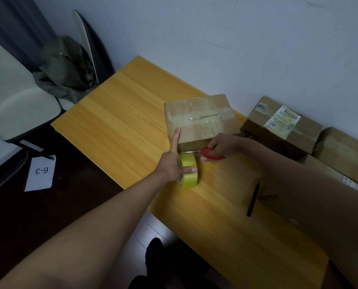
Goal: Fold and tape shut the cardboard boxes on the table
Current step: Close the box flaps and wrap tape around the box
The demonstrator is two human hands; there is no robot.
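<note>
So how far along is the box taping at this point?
Done: the cardboard box on the table has its flaps closed with clear tape along the top seam. In hand: the left hand holds the yellow tape roll, index finger on the box, while the right hand brings red-handled scissors to the strip. Left: the cut. Whether the boxes at right need taping is unclear.

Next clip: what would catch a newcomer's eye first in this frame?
The red scissors in the right hand, blades reaching left toward the tape at the near side of the taped box mid-table. Just below, the left hand holds a yellow tape roll, its index finger pressed up against the box's near left corner. More boxes sit along the wall at right, and a black pen lies on the table.
</note>
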